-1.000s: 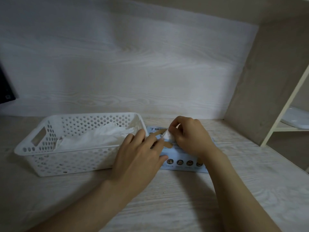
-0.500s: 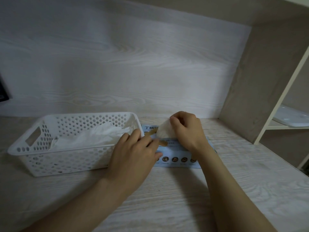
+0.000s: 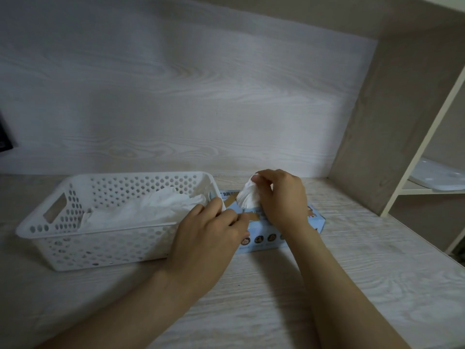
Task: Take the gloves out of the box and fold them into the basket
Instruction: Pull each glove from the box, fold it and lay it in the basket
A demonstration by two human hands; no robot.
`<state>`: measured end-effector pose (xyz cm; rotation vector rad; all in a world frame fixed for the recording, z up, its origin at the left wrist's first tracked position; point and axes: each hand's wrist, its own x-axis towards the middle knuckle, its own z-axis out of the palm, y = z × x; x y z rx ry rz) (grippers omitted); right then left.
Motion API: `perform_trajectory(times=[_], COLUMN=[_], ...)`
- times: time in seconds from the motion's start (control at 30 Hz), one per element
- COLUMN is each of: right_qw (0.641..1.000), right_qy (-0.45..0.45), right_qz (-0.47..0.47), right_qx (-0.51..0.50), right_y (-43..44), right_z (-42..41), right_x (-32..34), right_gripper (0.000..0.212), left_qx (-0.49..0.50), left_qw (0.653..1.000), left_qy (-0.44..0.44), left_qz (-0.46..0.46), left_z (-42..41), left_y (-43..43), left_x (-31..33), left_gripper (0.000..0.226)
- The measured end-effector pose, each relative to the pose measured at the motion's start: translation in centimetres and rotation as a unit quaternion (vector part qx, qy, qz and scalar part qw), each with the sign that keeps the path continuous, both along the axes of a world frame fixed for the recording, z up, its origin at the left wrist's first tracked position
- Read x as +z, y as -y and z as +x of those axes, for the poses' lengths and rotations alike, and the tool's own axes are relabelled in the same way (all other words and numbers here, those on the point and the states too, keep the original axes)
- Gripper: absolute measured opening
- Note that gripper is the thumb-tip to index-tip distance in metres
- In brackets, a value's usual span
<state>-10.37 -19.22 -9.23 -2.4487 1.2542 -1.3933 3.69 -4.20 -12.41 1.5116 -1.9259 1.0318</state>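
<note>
Head view, at the tabletop (image 3: pixel 352 273).

- Right hand (image 3: pixel 281 197) is over the blue box (image 3: pixel 315 220). Its fingers (image 3: pixel 261 176) and thumb curl tight on the bunched top of a white glove (image 3: pixel 247 199), pinching it.
- Glove fans down from the pinch toward the torn opening (image 3: pixel 251 216) in the box top. Its lower end is hidden behind the hand, so I cannot tell if it is free of the box.
- Glove's long axis is close to upright, leaning slightly left.
- Left hand (image 3: pixel 208 238) lies on the near left end of the box, fingers straight and close together, tips beside the opening. It holds nothing and reads as pressing the box down.
- White perforated basket (image 3: pixel 37 230) sits just left of the box. Whether its right end touches the box, I cannot tell.
- White pile (image 3: pixel 151 210) of gloves lies inside the basket.

Judgement:
- The pull runs up along the glove's axis, away from the opening.
- Basket lies left of the pinch, with the left hand between the two.
- Left hand is nearer the basket; only the right hand is on the glove.
- Folding likely needs the left hand off the box first.
</note>
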Motion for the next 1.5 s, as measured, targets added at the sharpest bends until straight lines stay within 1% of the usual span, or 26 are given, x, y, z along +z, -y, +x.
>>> perform_trajectory(times=[0.13,0.2,0.27,0.33,0.37,0.43,0.5,0.53,0.6,0.63,0.67,0.7,0.77,0.8,0.87,0.93,1.0,1.03,1.1,1.13,1.17,1.27,1.3,1.4,1.43,1.5], right_qw=[0.996,0.987,0.964,0.949,0.948,0.950,0.947,0.947,0.965,0.977,0.985,0.989,0.992,0.993,0.993,0.986,0.958,0.934,0.868,0.833,0.809,0.779,0.761,0.681,0.675,0.685], right_qy=[0.075,0.149,0.252,0.304,0.306,0.299,0.288,0.263,0.151,0.088,0.049,0.034,0.050,0.055,0.059,0.101,0.198,0.260,0.397,0.457,0.501,0.555,0.577,0.637,0.632,0.604], right_qz=[0.022,0.038,0.055,0.074,0.079,0.087,0.137,0.169,0.196,0.186,0.163,0.143,0.118,0.106,0.094,0.127,0.199,0.238,0.297,0.311,0.308,0.280,0.278,0.304,0.312,0.332], right_qx=[-0.041,-0.054,-0.067,-0.051,-0.031,0.004,0.044,0.070,0.083,0.062,0.035,0.009,-0.003,0.006,0.027,0.045,0.063,0.060,0.032,0.024,0.029,0.079,0.101,0.196,0.216,0.237], right_y=[-0.1,-0.4,-0.6,-0.5,-0.7,-1.3,-2.1,-2.4,-2.4,-2.1,-1.8,-1.5,-0.7,-0.6,-0.8,-1.2,-1.4,-1.3,-1.2,-1.1,-1.0,-1.4,-1.6,-2.3,-2.5,-2.9], right_z=[0.1,0.2,-0.2,-0.6,-0.6,-0.5,-0.6,-0.7,-0.9,-1.0,-0.9,-0.8,-0.9,-0.9,-0.8,-0.4,-0.2,-0.4,-1.1,-1.4,-1.6,-1.3,-1.2,-1.1,-1.1,-0.7], right_x=[0.1,0.6,1.4,1.9,2.0,2.1,2.6,2.7,2.6,2.3,2.0,1.7,1.3,1.4,1.5,1.6,1.6,1.8,2.4,2.7,2.8,3.3,3.5,4.6,4.8,4.8], right_gripper=[0.029,0.035,0.045,0.050,0.049,0.045,0.030,0.028,0.040,0.037,0.024,0.020,0.040,0.044,0.044,0.036,0.027,0.026,0.023,0.022,0.022,0.021,0.021,0.022,0.022,0.023], left_qx=[-0.007,-0.004,-0.009,-0.013,-0.013,-0.016,-0.013,-0.011,-0.010,-0.009,-0.006,-0.001,0.003,0.006,0.014,0.019,0.025,0.027,0.032,0.033,0.032,0.029,0.029,0.025,0.021,0.016], left_qw=[1.000,1.000,1.000,1.000,1.000,1.000,1.000,1.000,1.000,1.000,1.000,1.000,1.000,1.000,1.000,1.000,1.000,0.999,0.999,0.999,0.999,0.999,0.999,0.998,0.998,0.997], left_qy=[-0.007,-0.002,-0.003,-0.006,-0.007,-0.007,-0.004,-0.005,-0.007,-0.007,-0.005,-0.001,-0.001,-0.005,-0.003,0.011,0.014,0.012,0.016,0.019,0.020,0.023,0.023,0.017,0.011,0.001], left_qz=[0.008,0.009,0.004,0.002,0.004,0.005,0.002,0.001,-0.005,-0.008,-0.011,-0.013,-0.017,-0.017,-0.007,0.008,0.013,0.016,0.019,0.017,0.018,0.029,0.040,0.058,0.062,0.069], left_z=[0.0,0.0,0.0,0.0,0.0,-0.1,-0.1,-0.1,0.0,-0.1,-0.1,-0.2,-0.3,-0.3,-0.4,-0.3,-0.2,-0.2,-0.3,-0.3,-0.4,-0.3,-0.3,-0.2,-0.1,0.0], left_y=[-0.1,-0.1,-0.1,-0.1,-0.1,-0.1,-0.1,-0.1,0.0,0.0,0.0,0.0,0.1,0.1,0.0,0.0,-0.1,-0.1,-0.2,-0.1,-0.1,-0.2,-0.3,-0.5,-0.6,-0.7], left_x=[0.1,0.0,0.1,0.1,0.1,0.1,0.0,0.0,0.0,-0.1,-0.1,-0.1,-0.2,-0.1,-0.1,-0.2,-0.1,0.0,0.3,0.3,0.3,0.2,0.2,0.1,0.1,0.1], left_gripper=[0.024,0.021,0.021,0.025,0.028,0.024,0.020,0.020,0.024,0.024,0.024,0.025,0.030,0.032,0.031,0.026,0.031,0.031,0.025,0.023,0.024,0.031,0.037,0.048,0.047,0.038])
